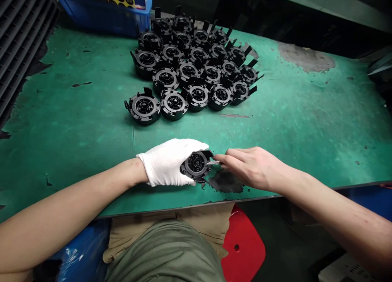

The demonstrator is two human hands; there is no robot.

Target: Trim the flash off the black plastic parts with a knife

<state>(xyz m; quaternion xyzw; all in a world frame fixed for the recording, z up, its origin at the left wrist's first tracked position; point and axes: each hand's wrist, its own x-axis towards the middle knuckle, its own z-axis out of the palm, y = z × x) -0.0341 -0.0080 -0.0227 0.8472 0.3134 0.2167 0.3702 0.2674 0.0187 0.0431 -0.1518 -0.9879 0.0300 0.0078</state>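
Near the front edge of the green table, my left hand (168,162), in a white glove, is wrapped round a round black plastic part (196,163) whose ribbed face points up. My bare right hand (248,165) pinches a small pale blade-like tool (213,162), its tip at the right rim of that part. The tool's far end is hidden in my fingers. Beyond my hands, several similar black parts (174,104) stand close together in rows, many with upright tabs.
A blue bin (104,20) stands at the back left, beside a stack of dark ribbed trays (21,41). The green table (306,122) has worn dark patches. Below its front edge is a red stool (245,245).
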